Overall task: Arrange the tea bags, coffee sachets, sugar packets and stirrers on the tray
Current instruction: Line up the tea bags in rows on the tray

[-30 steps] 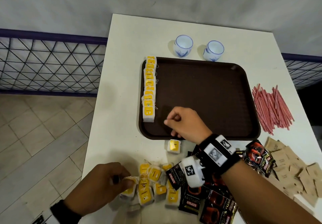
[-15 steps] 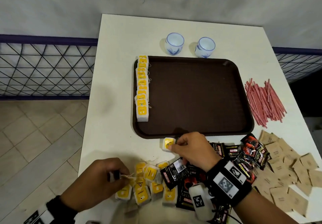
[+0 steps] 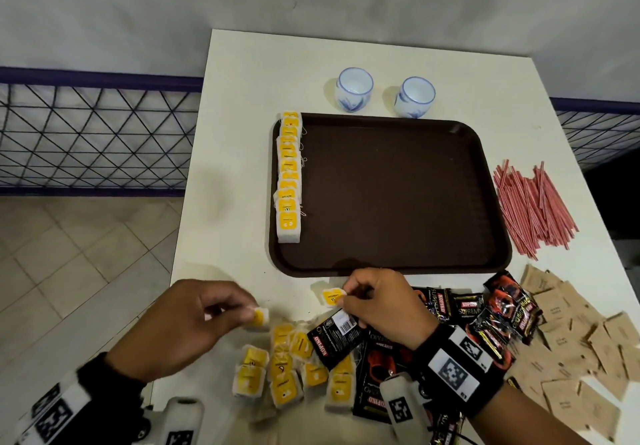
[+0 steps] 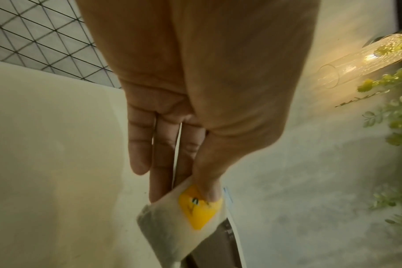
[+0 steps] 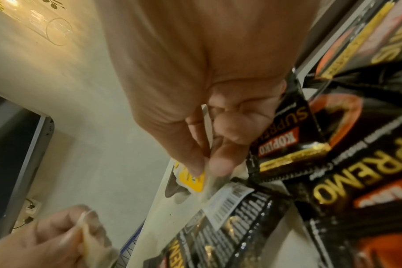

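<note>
A brown tray (image 3: 388, 195) lies on the white table, with a row of yellow-labelled tea bags (image 3: 289, 174) along its left rim. My left hand (image 3: 242, 313) pinches one tea bag (image 3: 259, 317) (image 4: 195, 214) between thumb and fingers, just above the loose tea bag pile (image 3: 287, 365). My right hand (image 3: 343, 297) pinches a single tea bag (image 3: 331, 297) (image 5: 192, 179) lying just in front of the tray's near rim. Black coffee sachets (image 3: 485, 313) lie under and right of that wrist. Brown sugar packets (image 3: 575, 340) and red stirrers (image 3: 533, 209) sit at the right.
Two white-and-blue cups (image 3: 354, 88) (image 3: 414, 96) stand behind the tray. The table's left edge (image 3: 180, 237) drops to a tiled floor, with a wire fence (image 3: 93, 136) beyond.
My right hand drew back from the tray to the lone tea bag at its near rim and took hold of it. My left hand lifted a tea bag off the pile, moving slightly right.
</note>
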Demonstrator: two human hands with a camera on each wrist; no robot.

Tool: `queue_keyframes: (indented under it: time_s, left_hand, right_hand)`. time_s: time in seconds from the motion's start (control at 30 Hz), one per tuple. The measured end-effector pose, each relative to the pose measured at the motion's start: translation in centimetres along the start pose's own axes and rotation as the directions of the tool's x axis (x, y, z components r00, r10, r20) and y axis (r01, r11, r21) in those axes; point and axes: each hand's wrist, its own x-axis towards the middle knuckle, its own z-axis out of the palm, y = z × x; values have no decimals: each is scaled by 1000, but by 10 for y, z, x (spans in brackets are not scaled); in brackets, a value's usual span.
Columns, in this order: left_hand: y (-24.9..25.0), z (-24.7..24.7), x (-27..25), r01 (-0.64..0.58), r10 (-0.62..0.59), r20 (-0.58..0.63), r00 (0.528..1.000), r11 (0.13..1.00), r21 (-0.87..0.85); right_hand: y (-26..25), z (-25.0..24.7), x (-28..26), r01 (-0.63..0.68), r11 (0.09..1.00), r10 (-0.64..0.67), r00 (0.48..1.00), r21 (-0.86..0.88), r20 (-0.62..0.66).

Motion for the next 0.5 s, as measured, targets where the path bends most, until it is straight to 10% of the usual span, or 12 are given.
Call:
queue_keyframes:
  time_s: [0.5]
  left_hand:
    - [17,0,105,-37,57,-121,991,987,158]
  right_hand:
    - [15,-5,-6,238,971,-239,966,-25,-93]
